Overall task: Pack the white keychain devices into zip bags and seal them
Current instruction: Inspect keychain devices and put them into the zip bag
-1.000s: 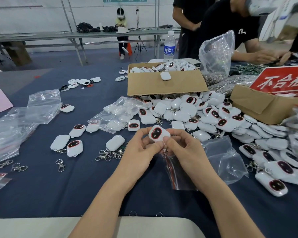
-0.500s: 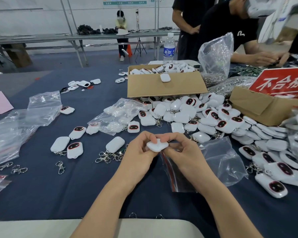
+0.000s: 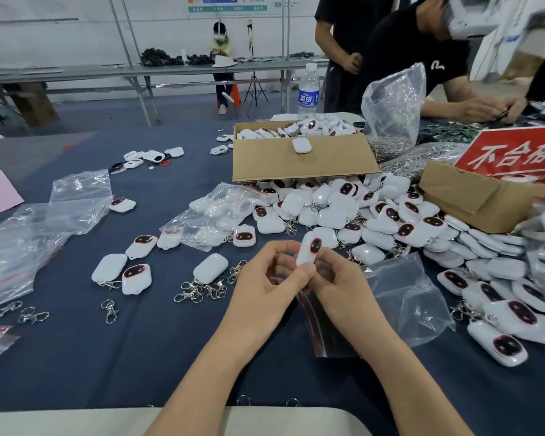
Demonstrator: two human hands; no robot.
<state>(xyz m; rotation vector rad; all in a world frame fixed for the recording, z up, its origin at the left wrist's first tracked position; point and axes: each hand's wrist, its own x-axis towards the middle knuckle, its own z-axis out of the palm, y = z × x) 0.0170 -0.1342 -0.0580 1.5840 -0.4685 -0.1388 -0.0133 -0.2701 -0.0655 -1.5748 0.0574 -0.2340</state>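
Note:
A white keychain device [image 3: 309, 251] with a dark red-rimmed face stands upright between my two hands, just above the blue table. My left hand [image 3: 265, 284] pinches its lower end with thumb and fingers. My right hand [image 3: 337, 284] holds its right side. Under my right hand lies a clear zip bag [image 3: 400, 297] with a red seal strip, its mouth toward my fingers. A large pile of white keychain devices [image 3: 375, 215] spreads behind and to the right.
An open cardboard box [image 3: 299, 158] with more devices stands behind the pile. Filled zip bags [image 3: 214, 215] and empty bags [image 3: 29, 240] lie to the left, with loose devices and metal clasps [image 3: 202, 291]. Another box [image 3: 472, 196], a red sign and a person working are at the right.
The device was turned over in my fingers, lying flat with its white back up half a second ago; now it stands upright with its dark face showing.

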